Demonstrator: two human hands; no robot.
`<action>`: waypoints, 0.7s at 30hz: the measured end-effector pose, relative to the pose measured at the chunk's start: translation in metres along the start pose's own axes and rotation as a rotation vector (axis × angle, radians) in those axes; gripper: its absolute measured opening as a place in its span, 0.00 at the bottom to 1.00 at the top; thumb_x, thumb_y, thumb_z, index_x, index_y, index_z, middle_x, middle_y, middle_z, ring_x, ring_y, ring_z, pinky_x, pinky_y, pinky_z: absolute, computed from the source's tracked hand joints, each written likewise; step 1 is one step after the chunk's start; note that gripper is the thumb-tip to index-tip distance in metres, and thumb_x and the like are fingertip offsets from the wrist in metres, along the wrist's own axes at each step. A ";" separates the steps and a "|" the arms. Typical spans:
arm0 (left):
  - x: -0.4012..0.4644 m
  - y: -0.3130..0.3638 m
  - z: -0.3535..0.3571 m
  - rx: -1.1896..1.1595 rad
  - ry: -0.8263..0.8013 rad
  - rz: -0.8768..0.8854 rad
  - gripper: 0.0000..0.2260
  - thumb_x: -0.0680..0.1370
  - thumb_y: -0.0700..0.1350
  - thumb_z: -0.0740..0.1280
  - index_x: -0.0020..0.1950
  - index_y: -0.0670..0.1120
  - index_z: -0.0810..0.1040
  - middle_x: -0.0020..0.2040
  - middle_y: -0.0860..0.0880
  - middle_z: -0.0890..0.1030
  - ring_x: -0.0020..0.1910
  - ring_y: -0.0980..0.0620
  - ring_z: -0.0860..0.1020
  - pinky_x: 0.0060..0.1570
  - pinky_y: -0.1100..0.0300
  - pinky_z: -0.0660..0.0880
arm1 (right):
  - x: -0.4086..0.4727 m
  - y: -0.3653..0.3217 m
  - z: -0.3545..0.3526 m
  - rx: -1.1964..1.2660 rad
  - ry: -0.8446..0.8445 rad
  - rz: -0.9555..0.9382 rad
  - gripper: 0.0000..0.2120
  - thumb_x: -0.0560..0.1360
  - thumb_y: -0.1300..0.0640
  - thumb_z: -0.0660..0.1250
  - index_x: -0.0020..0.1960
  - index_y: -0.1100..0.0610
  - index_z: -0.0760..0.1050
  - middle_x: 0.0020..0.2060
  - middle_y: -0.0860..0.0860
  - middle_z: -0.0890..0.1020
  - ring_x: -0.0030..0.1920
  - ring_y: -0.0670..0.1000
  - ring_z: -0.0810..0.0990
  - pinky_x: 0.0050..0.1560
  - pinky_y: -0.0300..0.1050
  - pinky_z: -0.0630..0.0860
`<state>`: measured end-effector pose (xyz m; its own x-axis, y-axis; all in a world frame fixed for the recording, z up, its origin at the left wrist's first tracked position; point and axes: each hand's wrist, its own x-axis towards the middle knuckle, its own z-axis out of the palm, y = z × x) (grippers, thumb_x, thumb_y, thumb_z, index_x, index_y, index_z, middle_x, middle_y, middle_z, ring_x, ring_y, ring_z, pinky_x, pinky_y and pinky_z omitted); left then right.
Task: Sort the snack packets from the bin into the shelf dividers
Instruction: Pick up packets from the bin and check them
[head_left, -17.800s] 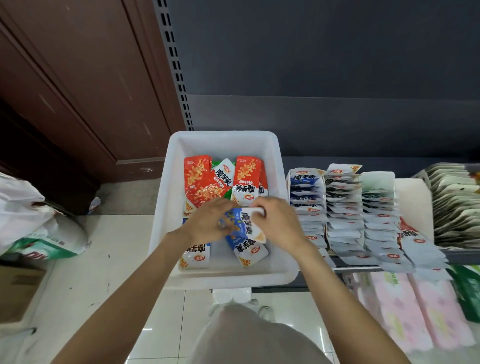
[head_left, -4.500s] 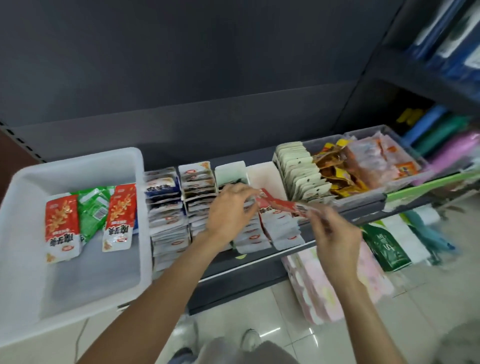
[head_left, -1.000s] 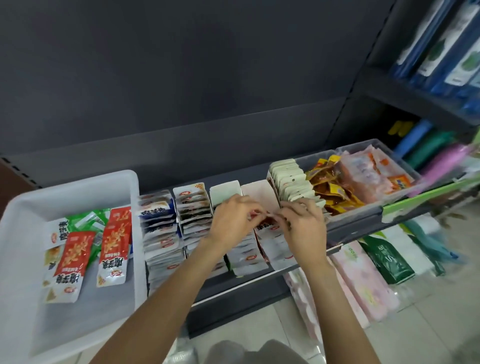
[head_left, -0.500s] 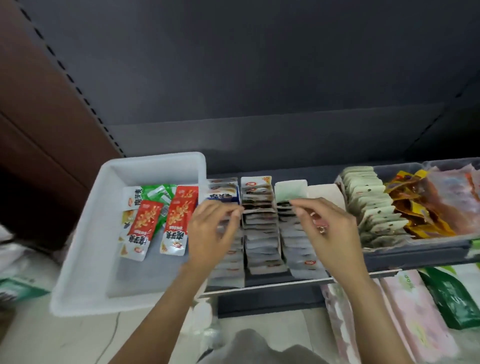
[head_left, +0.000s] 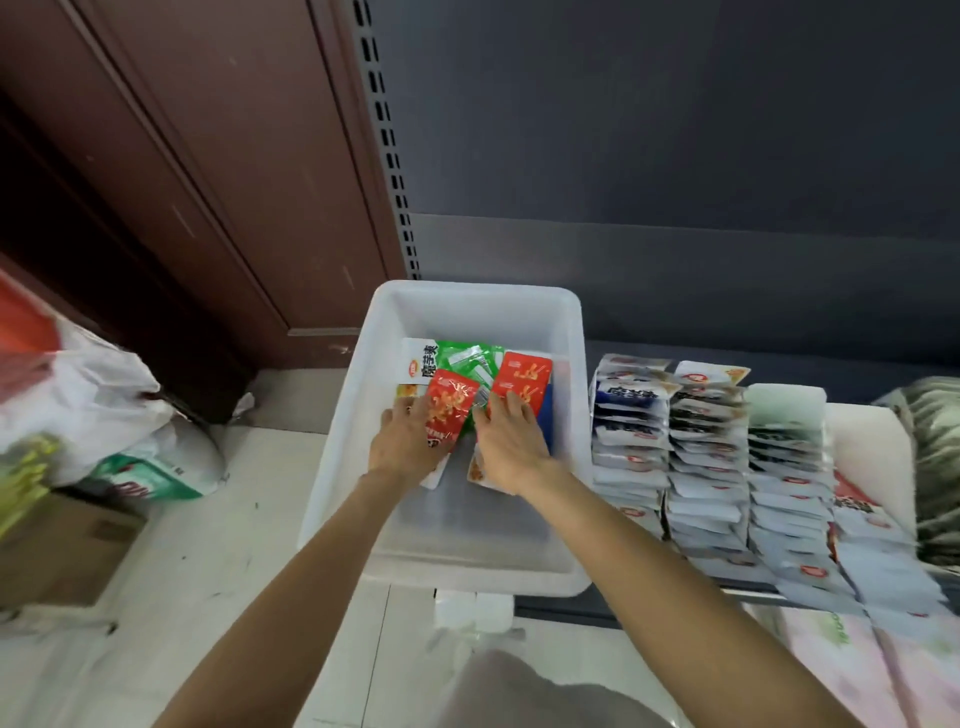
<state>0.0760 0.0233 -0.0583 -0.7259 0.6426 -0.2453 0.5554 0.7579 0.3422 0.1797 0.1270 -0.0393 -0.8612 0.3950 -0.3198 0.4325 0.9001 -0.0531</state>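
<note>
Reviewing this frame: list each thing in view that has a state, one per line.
white bin: on the shelf end, a few packets left inside
left red packet: in bin, left hand touching it
right red packet: in bin, right hand resting on it
green packet: lying partly under red packets
shelf rows: filled with packets
</note>
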 end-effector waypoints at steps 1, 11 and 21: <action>0.004 0.000 0.002 0.024 -0.002 -0.007 0.35 0.74 0.56 0.68 0.75 0.46 0.57 0.70 0.43 0.63 0.66 0.41 0.64 0.61 0.47 0.67 | 0.005 -0.001 0.006 -0.008 -0.028 0.024 0.30 0.76 0.55 0.66 0.73 0.61 0.59 0.73 0.61 0.56 0.73 0.66 0.51 0.73 0.61 0.52; 0.009 0.002 -0.002 -0.233 0.114 -0.009 0.25 0.72 0.45 0.72 0.66 0.44 0.68 0.60 0.40 0.75 0.58 0.40 0.73 0.51 0.52 0.71 | -0.003 0.001 0.009 0.515 0.178 0.075 0.22 0.78 0.55 0.63 0.70 0.58 0.67 0.68 0.55 0.68 0.70 0.56 0.64 0.67 0.46 0.64; -0.070 0.063 -0.055 -1.788 -0.051 -0.191 0.12 0.82 0.47 0.57 0.59 0.44 0.76 0.50 0.46 0.83 0.47 0.52 0.82 0.42 0.59 0.78 | -0.082 -0.020 -0.029 2.074 0.105 0.370 0.16 0.69 0.56 0.73 0.56 0.54 0.77 0.53 0.52 0.83 0.54 0.52 0.80 0.53 0.45 0.75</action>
<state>0.1393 0.0200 0.0305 -0.6895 0.5985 -0.4080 -0.6170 -0.1903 0.7636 0.2341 0.0821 0.0159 -0.6624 0.5369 -0.5224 0.0747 -0.6466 -0.7592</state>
